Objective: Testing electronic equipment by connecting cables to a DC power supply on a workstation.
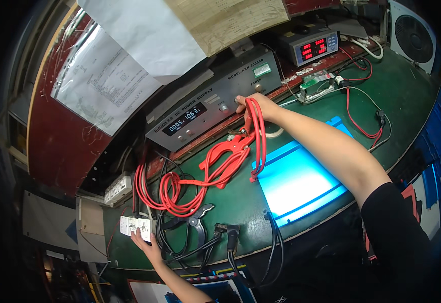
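Meanwhile, right hand grips looped red cable above its red clamp; left hand pinches a white power strip.

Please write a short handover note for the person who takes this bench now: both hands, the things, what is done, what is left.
Right hand: on the grey power supply front, red cable looped over it.
Left hand: fingers on a small white block at the bench's left edge.
Red clamp and black clamp lie unclipped on the green bench; blue case beside them.
Done: supply display lit.
Left: both clamps unattached.
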`<state>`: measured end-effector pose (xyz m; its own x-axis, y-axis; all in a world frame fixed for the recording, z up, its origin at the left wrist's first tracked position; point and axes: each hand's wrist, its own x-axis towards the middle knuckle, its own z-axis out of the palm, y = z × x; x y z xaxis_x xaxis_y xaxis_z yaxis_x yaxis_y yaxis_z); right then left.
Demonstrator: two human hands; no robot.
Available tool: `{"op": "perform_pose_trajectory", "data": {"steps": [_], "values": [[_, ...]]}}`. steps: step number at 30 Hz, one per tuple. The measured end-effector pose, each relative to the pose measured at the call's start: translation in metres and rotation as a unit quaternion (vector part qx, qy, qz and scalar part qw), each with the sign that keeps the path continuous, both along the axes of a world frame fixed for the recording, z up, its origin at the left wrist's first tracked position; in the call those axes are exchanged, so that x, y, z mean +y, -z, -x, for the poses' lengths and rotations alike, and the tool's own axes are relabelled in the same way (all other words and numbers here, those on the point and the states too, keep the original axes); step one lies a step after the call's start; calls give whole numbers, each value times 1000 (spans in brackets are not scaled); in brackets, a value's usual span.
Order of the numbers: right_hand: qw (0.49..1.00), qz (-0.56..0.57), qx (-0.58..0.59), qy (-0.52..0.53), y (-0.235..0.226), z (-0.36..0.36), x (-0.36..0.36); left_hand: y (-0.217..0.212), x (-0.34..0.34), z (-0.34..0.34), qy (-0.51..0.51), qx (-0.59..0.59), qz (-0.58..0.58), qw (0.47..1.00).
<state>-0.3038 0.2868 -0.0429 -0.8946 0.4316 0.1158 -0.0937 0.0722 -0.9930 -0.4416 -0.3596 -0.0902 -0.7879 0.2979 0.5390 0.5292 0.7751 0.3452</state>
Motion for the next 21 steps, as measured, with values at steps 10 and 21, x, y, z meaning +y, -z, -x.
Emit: {"op": "perform_pose_trajectory", "data": {"steps": [10,21], "values": [[1000,-26,-11,-10,-1,-3,-1,0,0,-2,-10,-5,3,1000],[1000,-8,-17,1,0,-1,1,-3,4,-4,2,1,-9,1000]]}}
